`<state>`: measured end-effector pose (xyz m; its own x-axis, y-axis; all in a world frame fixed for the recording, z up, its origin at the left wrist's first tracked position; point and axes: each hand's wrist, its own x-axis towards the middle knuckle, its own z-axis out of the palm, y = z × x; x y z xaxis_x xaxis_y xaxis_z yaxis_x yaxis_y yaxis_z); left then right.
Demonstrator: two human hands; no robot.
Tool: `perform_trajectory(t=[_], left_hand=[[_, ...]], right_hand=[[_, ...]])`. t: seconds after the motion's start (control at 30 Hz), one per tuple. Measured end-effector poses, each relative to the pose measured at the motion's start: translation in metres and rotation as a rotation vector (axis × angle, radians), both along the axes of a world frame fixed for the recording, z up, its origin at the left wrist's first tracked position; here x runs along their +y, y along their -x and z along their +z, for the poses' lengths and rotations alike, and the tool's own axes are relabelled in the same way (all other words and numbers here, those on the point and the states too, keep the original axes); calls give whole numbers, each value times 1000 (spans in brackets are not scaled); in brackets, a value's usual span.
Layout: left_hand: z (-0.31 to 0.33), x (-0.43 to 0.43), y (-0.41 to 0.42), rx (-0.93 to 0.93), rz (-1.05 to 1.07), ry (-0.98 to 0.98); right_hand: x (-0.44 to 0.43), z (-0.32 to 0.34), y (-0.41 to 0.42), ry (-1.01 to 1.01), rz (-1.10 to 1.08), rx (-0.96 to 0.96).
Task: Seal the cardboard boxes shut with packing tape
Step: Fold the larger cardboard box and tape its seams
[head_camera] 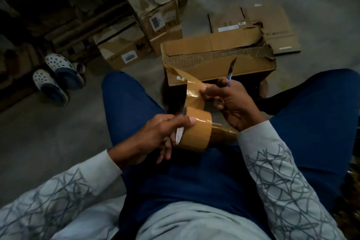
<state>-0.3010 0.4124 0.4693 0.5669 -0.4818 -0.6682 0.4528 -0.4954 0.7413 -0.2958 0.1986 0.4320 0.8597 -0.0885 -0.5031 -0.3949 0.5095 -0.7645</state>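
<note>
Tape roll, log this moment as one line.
left hand grips tape roll | right hand pinches tape strip, holds blade | strip runs from box to roll

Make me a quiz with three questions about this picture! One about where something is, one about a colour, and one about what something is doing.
1. Where are the white clogs?
A) on a shelf
B) on the floor, to the person's left
C) in the lap

2. What colour is the tape roll?
A) blue
B) green
C) brown

3. The tape strip is:
A) joined to the roll and stuck on the box
B) cut free
C) crumpled up

Answers:
1 B, they sit on the grey floor at the left.
2 C, the roll that the left hand holds is brown.
3 A, it runs from roll to box, pinched by the right hand, which also holds a small knife.
</note>
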Motion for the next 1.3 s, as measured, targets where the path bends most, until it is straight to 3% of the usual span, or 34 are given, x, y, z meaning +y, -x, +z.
perform_trajectory(t=[0.07,0.2,0.4,0.53,0.6,0.63,0.73,0.8,0.9,1.03,1.1,1.17,1.23,1.3], left_hand=[[0,2,7,44,69,-55],[1,3,27,244,78,-121],[3,-1,40,451,161,-124],[14,0,40,536,122,-26],[17,8,34,401,58,-109],[17,15,28,230,16,-195],[18,37,6,-532,-209,-340],[14,36,-7,-776,-420,-112],[-1,22,-29,-914,-461,94],[-28,18,-42,-929,-358,-15],[-36,14,-40,-738,-221,-123],[-47,9,-42,-518,-13,-141],[-53,3,-46,-463,123,-229],[-54,-3,-50,-442,130,-338]], right_hand=[[7,6,4,108,75,-9],[1,21,28,633,234,-114],[-7,32,84,522,755,-370],[11,23,81,698,620,-489],[13,14,76,562,481,-478],[13,7,75,440,425,-434],[16,-15,65,165,332,-293],[21,-28,52,8,286,-193],[31,-36,35,-150,330,-87],[27,-34,36,178,345,-64],[22,-37,41,288,271,-158],[24,-39,42,246,303,-322],[31,-44,39,395,386,-378],[39,-51,32,555,407,-386]])
